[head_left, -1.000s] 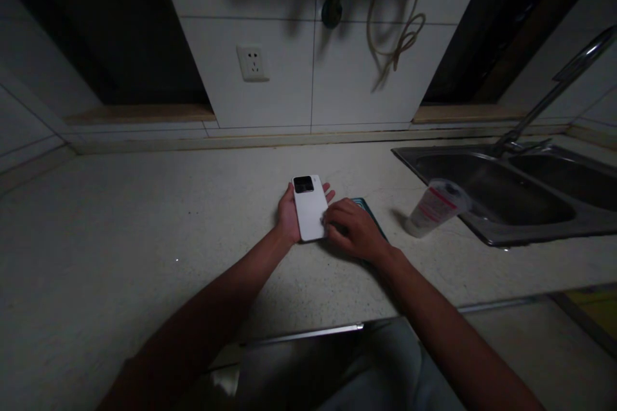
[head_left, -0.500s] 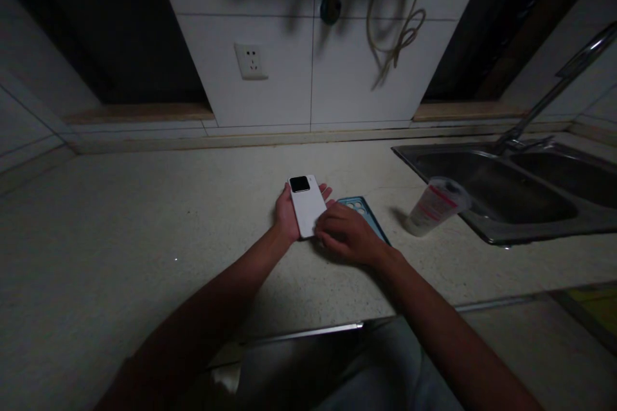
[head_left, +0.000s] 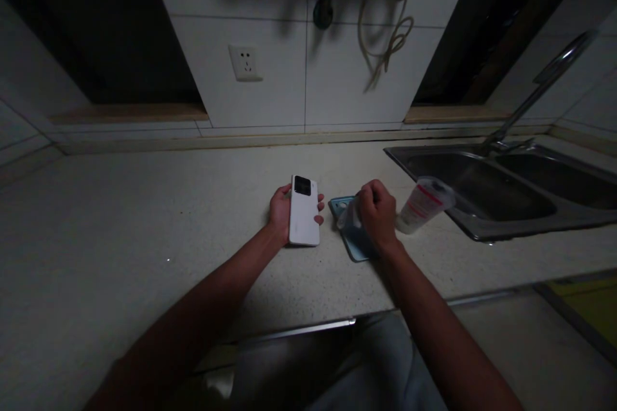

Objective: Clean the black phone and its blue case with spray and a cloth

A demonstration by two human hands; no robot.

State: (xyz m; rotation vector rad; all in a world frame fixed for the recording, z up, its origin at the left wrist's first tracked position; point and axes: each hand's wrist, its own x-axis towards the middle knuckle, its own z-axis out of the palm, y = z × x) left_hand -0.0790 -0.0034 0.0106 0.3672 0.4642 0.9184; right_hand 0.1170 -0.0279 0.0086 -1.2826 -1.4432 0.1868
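A white smartphone (head_left: 303, 221) with a black camera block lies back side up in my left hand (head_left: 280, 212), its fingers wrapped round both long edges. My right hand (head_left: 378, 212) is closed in a fist above a blue phone case (head_left: 359, 245), which rests on the counter. From the fist a whitish translucent piece (head_left: 348, 216), like thin plastic, hangs over the case's upper part; its exact kind is unclear. Just right of that hand a clear plastic cup (head_left: 424, 205) with red print stands on the counter.
A double steel sink (head_left: 482, 196) with a tall faucet (head_left: 544, 80) is set into the counter (head_left: 144, 225) at the right. Behind are a tiled wall, a socket (head_left: 245, 63), pipe valves and a hanging cord (head_left: 385, 54). The counter's front edge runs close to my body.
My right hand has left the phone's lower edge, moved right over the blue case, and now holds the translucent piece. The phone has turned more upright in my left hand.
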